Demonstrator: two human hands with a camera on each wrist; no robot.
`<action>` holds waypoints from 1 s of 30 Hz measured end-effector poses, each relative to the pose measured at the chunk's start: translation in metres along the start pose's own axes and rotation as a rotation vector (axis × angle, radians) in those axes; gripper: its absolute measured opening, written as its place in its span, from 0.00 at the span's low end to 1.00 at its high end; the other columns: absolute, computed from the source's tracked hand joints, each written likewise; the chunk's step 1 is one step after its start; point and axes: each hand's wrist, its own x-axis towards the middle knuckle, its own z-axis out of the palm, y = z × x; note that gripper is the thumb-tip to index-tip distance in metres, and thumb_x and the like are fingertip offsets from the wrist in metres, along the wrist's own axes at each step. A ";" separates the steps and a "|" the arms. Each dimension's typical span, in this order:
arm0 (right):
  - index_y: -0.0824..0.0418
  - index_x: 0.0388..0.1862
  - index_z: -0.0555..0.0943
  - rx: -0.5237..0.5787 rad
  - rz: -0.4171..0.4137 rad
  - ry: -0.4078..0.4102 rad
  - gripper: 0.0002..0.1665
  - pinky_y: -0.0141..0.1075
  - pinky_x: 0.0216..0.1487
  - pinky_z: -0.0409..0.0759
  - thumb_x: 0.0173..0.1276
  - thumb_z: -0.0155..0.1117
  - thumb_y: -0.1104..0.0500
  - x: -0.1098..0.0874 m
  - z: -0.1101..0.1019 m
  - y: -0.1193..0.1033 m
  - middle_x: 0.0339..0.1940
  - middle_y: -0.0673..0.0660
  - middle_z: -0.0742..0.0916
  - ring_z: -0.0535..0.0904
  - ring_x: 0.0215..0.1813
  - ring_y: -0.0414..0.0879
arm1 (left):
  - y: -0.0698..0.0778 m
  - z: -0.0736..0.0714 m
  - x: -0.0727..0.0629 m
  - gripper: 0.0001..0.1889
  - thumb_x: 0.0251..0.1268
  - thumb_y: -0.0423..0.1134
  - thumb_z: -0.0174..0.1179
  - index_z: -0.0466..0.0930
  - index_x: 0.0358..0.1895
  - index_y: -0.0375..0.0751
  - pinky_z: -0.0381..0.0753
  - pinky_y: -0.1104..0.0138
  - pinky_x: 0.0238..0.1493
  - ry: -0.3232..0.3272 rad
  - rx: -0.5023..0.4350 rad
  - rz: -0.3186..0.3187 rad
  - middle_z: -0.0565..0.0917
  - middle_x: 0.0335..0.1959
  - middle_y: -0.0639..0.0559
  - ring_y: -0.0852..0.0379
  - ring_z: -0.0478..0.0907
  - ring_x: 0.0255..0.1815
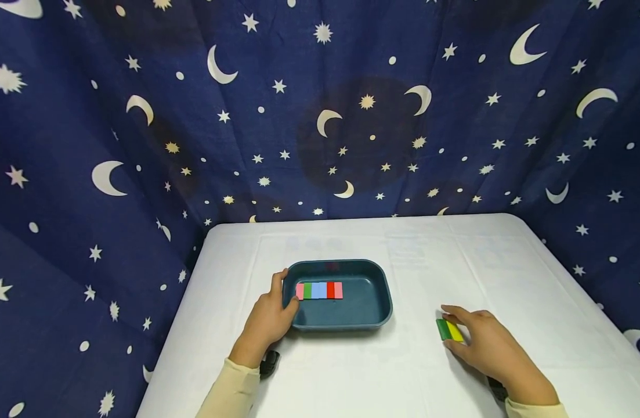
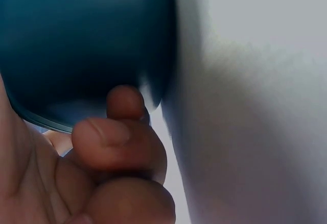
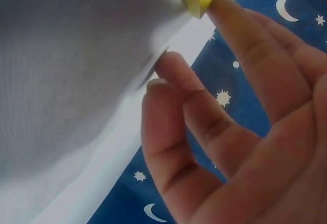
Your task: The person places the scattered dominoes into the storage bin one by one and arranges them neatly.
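Note:
A dark teal rectangular tray (image 1: 346, 316) sits on the white table, its left end gripped by my left hand (image 1: 268, 318). The thumb lies over the rim, while the other fingers (image 2: 120, 147) curl against the outer wall in the left wrist view. Inside the tray runs a side-by-side row of small rectangular blocks (image 1: 320, 291) in pink, green, light blue and red. To the right of the tray, my right hand (image 1: 484, 339) pinches a green block (image 1: 443, 330) and a yellow block (image 1: 454, 331) lying side by side, thumb at the near ends and fingers at the far ends.
The white-covered table (image 1: 403, 377) has rounded far corners. A dark blue curtain (image 1: 299, 128) with moons and stars hangs behind it and along both sides. A black wrist device (image 1: 270, 364) shows under the left wrist.

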 end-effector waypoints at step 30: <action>0.56 0.64 0.85 -0.039 0.025 -0.012 0.37 0.65 0.48 0.79 0.55 0.85 0.48 0.003 -0.002 -0.003 0.48 0.60 0.91 0.83 0.54 0.68 | -0.002 0.000 0.001 0.36 0.74 0.48 0.59 0.57 0.80 0.48 0.79 0.53 0.33 0.006 0.001 0.018 0.85 0.27 0.41 0.55 0.76 0.23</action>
